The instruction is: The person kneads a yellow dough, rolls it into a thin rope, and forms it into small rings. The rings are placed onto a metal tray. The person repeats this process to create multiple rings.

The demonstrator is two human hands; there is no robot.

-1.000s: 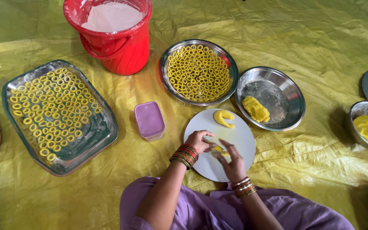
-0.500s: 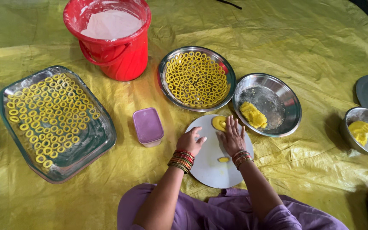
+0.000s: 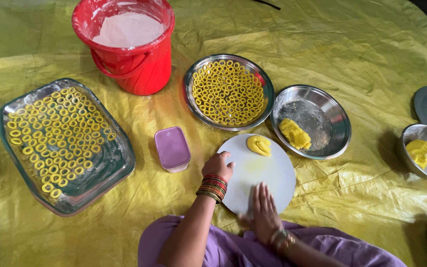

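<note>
The person sits on a yellow plastic sheet point(image 3: 362, 49) with a round white board point(image 3: 268, 170) just in front of their knees. The right hand point(image 3: 264, 210) lies flat on the near edge of the board, palm down and fingers stretched out together; it is blurred, and I cannot tell whether anything lies under the palm. The left hand point(image 3: 218, 166) rests at the board's left rim, fingers curled loosely inward, with nothing visible in its grip; red and gold bangles ring that wrist.

A small lump of yellow dough point(image 3: 259, 145) sits on the far edge of the board, apart from both hands, nearer the left one. A faint yellow smear marks the board between the lump and the right hand.

Just left of the left hand stands a small box with a purple lid point(image 3: 172, 148), rounded and squarish, closed. Beyond the board is a round steel plate point(image 3: 228, 92) packed with yellow dough rings, and to its right a steel bowl point(image 3: 317, 121) holding a piece of dough. Far left, a rectangular glass dish point(image 3: 65, 143) carries more rings in rows. Behind it stands a red bucket point(image 3: 129, 44) filled with white powder. At the right edge, another steel bowl point(image 3: 423, 153) holds a dough lump.
</note>
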